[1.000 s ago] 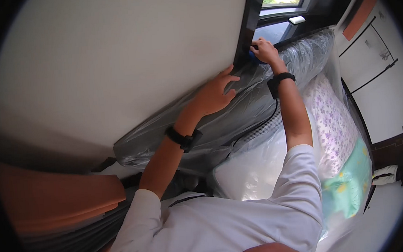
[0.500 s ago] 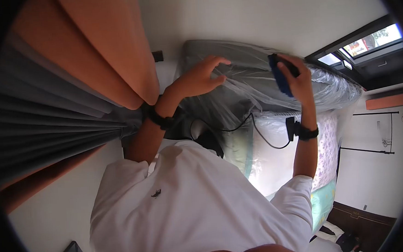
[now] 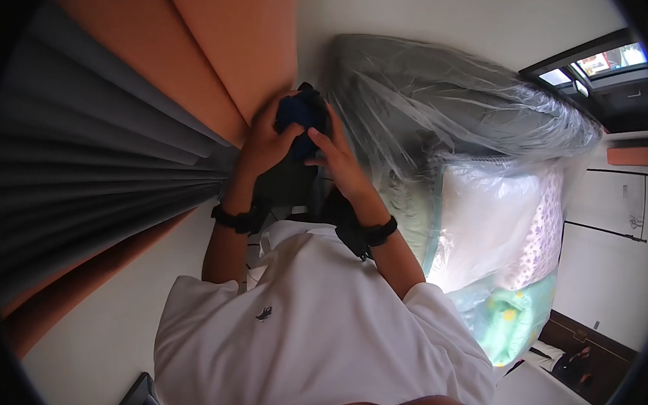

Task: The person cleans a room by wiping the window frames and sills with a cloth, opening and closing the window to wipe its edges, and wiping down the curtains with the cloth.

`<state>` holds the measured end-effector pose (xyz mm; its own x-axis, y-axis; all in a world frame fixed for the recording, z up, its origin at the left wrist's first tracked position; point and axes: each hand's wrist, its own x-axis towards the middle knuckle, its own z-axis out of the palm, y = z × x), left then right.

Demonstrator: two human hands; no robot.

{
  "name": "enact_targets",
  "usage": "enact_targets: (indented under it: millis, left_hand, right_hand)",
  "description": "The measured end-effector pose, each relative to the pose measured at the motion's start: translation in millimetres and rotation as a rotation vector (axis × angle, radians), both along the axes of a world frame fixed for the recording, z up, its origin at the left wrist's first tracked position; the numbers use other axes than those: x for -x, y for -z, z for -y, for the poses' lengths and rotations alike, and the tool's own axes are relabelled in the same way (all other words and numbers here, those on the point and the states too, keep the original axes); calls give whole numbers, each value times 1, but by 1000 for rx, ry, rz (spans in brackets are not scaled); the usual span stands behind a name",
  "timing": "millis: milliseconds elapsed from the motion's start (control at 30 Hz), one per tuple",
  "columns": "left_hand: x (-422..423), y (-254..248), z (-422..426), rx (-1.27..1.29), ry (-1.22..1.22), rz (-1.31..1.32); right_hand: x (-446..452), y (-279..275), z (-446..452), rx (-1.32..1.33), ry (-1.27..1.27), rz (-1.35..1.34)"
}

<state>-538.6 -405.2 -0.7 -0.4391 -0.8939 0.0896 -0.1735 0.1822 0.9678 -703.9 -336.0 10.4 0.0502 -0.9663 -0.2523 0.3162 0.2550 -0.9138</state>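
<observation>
Both hands meet around a dark blue and black, hand-sized object [image 3: 300, 115]; its exact kind cannot be made out. My left hand [image 3: 263, 143] is closed round its left side, with the thumb lying across its front. My right hand [image 3: 344, 164] grips it from the right, its fingers partly hidden behind it and its thumb on the near face. A black band [image 3: 232, 219] is on my left wrist. Another black band with a small box [image 3: 374, 235] is on my right wrist. The object is beside the lower edge of the orange curtain [image 3: 255, 51].
Grey gathered curtain [image 3: 114, 163] hangs at the left. To the right, a plastic-wrapped mattress [image 3: 435, 84] leans on the wall, with bagged bedding [image 3: 480, 215] in front of it. A window [image 3: 612, 59] is at the far right.
My right hand has moved left from over the wrapped mattress, bringing the dark blue object to my left hand. The left hand was open and is now closed on it. The view has shifted slightly.
</observation>
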Motion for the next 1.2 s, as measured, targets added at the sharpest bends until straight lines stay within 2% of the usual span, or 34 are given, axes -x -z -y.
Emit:
enact_targets:
  millis: [67, 200, 267, 300, 367, 400, 467, 500, 533, 567, 600, 733, 800, 900, 967, 1100, 1167, 1200]
  left_hand:
    - [-3, -23, -12, 133, 213, 80]
    - [11, -21, -16, 183, 330, 155]
    - [17, -23, -18, -36, 351, 38]
    - [19, -25, -18, -34, 349, 42]
    - [22, -31, -20, 129, 264, 121]
    - [19, -38, -20, 132, 267, 130]
    - [3, -55, -16, 355, 166, 248]
    - [-8, -60, -14, 358, 162, 252]
    - [-21, -64, -8, 279, 93, 96]
    - [-34, -67, -4, 197, 23, -60]
    - [-46, -68, 0, 198, 16, -59]
    - [-86, -61, 11, 314, -263, 7]
    - [-101, -55, 5, 372, -385, 40]
    - [-125, -50, -4, 339, -529, 10]
    - [-149, -42, -4, 538, -579, 309]
    - [-199, -31, 15, 510, -641, 375]
    - [-216, -27, 21, 420, -648, 305]
    - [-225, -11, 23, 176, -614, 134]
  right_hand:
    - [6, 1, -2, -1, -39, 76]
    - [21, 45, 6, 167, -48, -45]
    - [26, 56, 10, 205, 35, 139]
    - [29, 52, 15, 208, 34, 143]
    - [42, 34, 26, 395, 3, -146]
    - [51, 24, 31, 399, 7, -138]
    - [75, 9, 44, 437, 233, -424]
    - [87, 9, 53, 382, 364, -175]
    - [100, 8, 64, 323, 488, 74]
    - [118, 4, 73, 274, 535, 143]
    - [133, 0, 82, 221, 578, 211]
    - [143, 22, 113, 184, 547, 66]
    - [124, 22, 118, 109, 504, 33]
    - [76, 37, 128, 184, 459, -93]
    - [58, 50, 130, 194, 448, -77]
    - [43, 51, 124, 151, 360, -11]
    - [39, 56, 107, 164, 309, -36]
    - [34, 56, 99, 186, 239, -62]
